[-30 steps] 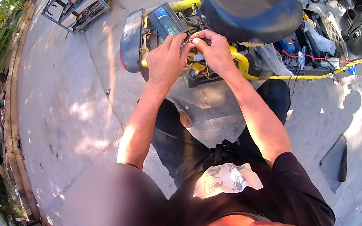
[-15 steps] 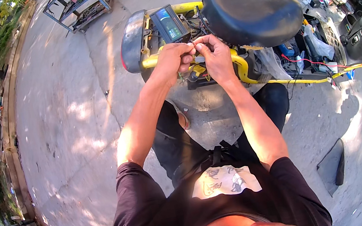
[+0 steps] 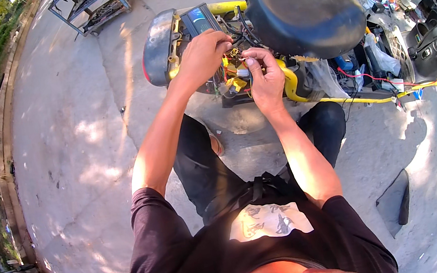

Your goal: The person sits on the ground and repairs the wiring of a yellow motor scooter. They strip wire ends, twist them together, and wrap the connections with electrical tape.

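Note:
A yellow-framed electric scooter [image 3: 295,88] stands before me, its inner wiring exposed between the tail and the seat. My right hand [image 3: 266,76] pinches what looks like a thin wire between thumb and forefinger. Just left of those fingertips lies a tangle of coloured wires and yellow connectors [image 3: 236,82]. My left hand [image 3: 203,56] hovers over the wiring with its fingers curled in; whatever they hold is too small to make out. Partly behind it sits a black box with a screen [image 3: 200,20]. The black seat [image 3: 304,10] rises right of the wiring.
A dark tail piece [image 3: 161,47] bounds the scooter on the left. Loose cables, plastic bags and parts [image 3: 380,58] cover the area to the right, beside a black case [image 3: 431,43]. A metal shelf cart [image 3: 93,7] stands at the far left. A dark flat sheet [image 3: 395,203] lies on the ground.
My hands, earlier together at the fingertips, have come apart. The left has moved up and left, partly covering the screen box; the right has dropped slightly, leaving more of the wiring visible.

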A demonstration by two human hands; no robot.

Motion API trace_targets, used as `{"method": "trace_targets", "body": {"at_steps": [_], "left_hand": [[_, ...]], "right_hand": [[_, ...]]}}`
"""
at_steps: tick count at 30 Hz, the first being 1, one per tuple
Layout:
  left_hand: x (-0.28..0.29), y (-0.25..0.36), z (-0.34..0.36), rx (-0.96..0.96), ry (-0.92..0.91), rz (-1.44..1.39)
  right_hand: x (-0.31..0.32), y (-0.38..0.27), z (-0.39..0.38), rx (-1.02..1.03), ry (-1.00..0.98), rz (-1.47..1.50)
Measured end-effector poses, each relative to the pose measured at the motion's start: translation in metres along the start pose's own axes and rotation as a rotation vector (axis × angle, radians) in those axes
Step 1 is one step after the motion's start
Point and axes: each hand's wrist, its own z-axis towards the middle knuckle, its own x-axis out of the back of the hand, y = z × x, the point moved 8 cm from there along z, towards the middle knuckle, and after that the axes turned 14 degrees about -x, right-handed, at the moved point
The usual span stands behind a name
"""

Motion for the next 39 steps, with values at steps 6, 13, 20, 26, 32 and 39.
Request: {"method": "trace_targets", "body": {"at_steps": [6,13,20,26,32,39], "left_hand": [[0.001,-0.017,0.005,0.073,0.002,-0.005],[-0.003,-0.024,0.005,0.022,0.011,0.037],[0.003,-0.032,0.007,-0.008,0.029,0.113],[0.002,-0.037,0.003,0.017,0.005,0.056],[0.002,-0.035,-0.006,-0.011,-0.013,0.121],[0.007,-0.035,-0.002,0.012,0.055,0.139]], "right_hand": [[0.001,-0.017,-0.014,0.256,0.034,-0.236],[-0.002,-0.033,-0.032,0.507,0.054,-0.541],[0.001,-0.036,-0.032,0.524,0.052,-0.549],[0.005,-0.030,-0.031,0.496,0.014,-0.502],[0.008,-0.026,-0.031,0.454,-0.015,-0.480],[0.011,-0.021,-0.028,0.417,-0.018,-0.454]]}}
